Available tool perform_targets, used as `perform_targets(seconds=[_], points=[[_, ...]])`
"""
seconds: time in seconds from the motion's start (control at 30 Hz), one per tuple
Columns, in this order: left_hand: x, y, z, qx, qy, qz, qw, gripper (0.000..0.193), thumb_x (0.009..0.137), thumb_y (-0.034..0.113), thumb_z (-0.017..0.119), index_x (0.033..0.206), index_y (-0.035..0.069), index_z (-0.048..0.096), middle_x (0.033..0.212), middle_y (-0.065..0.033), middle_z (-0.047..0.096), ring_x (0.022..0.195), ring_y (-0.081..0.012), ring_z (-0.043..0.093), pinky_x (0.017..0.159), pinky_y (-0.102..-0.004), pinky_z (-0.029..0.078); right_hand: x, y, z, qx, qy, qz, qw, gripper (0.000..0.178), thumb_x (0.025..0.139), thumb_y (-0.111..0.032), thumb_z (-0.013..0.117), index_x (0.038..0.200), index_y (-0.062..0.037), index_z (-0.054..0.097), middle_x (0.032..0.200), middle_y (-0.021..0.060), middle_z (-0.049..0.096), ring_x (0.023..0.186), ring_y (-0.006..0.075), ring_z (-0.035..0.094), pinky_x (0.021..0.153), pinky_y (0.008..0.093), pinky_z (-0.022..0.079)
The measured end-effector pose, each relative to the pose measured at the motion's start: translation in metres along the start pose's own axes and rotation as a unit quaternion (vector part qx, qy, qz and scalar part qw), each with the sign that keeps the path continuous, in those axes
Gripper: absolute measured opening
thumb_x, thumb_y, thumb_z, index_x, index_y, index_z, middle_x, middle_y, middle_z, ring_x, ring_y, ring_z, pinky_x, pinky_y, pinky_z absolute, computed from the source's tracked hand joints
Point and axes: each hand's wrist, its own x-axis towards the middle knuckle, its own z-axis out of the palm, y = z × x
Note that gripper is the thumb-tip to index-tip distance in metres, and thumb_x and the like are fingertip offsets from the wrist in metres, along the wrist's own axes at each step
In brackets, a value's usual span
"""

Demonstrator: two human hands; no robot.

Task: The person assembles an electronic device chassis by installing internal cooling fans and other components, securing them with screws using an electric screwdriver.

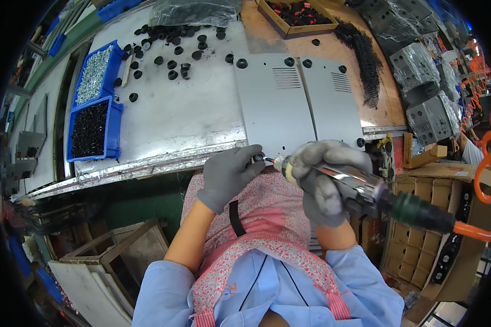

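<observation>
My right hand (327, 174), in a grey glove, is wrapped round an air screwdriver (360, 188) with an orange hose. Its bit points left at a small black rubber foot (258, 157), pinched between the fingers of my gloved left hand (232, 174). Both hands are at the near edge of a grey metal panel (275, 109) with vent slots. A second grey panel (333, 103) lies beside it on the right. Black rubber feet (242, 63) sit at the far corners of both panels, and another is at the right panel's near right corner. Whether the bit touches the foot I cannot tell.
Loose rubber feet (172, 64) are scattered over the bench (174, 114). At left stand blue bins of silver screws (94, 76) and black screws (90, 129). A carton of black and red parts (297, 13) is at the back; black mesh (361, 60) and wrapped metal housings (414, 65) are right.
</observation>
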Motion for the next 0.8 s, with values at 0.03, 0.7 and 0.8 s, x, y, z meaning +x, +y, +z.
perform_targets(seconds=[0.03, 0.7, 0.8], points=[[0.0, 0.0, 0.0, 0.003, -0.002, 0.001, 1.0, 0.026, 0.073, 0.028, 0.069, 0.097, 0.017, 0.063, 0.065, -0.0022, 0.059, 0.056, -0.0193, 0.058, 0.05, -0.0324, 0.045, -0.001, 0.007, -0.002, -0.025, -0.011, 0.01, 1.0, 0.033, 0.082, -0.003, 0.058, 0.109, -0.0014, 0.04, 0.097, 0.018, 0.054, 0.08, 0.0186, 0.058, 0.069, 0.0269, 0.05], [0.001, 0.002, 0.0, 0.054, -0.008, -0.003, 0.998, 0.03, 0.074, 0.031, 0.067, 0.101, 0.02, 0.061, 0.067, -0.0011, 0.06, 0.059, -0.021, 0.06, 0.05, -0.0325, 0.046, 0.005, 0.029, 0.008, -0.131, -0.044, 0.057, 0.989, 0.032, 0.077, 0.005, 0.055, 0.105, -0.0025, 0.041, 0.087, 0.0135, 0.056, 0.074, 0.0159, 0.057, 0.066, 0.0271, 0.049], [-0.005, 0.005, 0.003, -0.023, 0.0, -0.047, 0.999, 0.032, 0.075, 0.033, 0.067, 0.102, 0.018, 0.062, 0.065, -0.0055, 0.059, 0.06, -0.0189, 0.06, 0.053, -0.0321, 0.046, 0.009, 0.016, 0.008, -0.068, -0.029, 0.006, 0.997, 0.037, 0.077, 0.007, 0.056, 0.11, -0.0004, 0.039, 0.094, 0.0175, 0.056, 0.078, 0.0177, 0.059, 0.066, 0.0281, 0.051]])
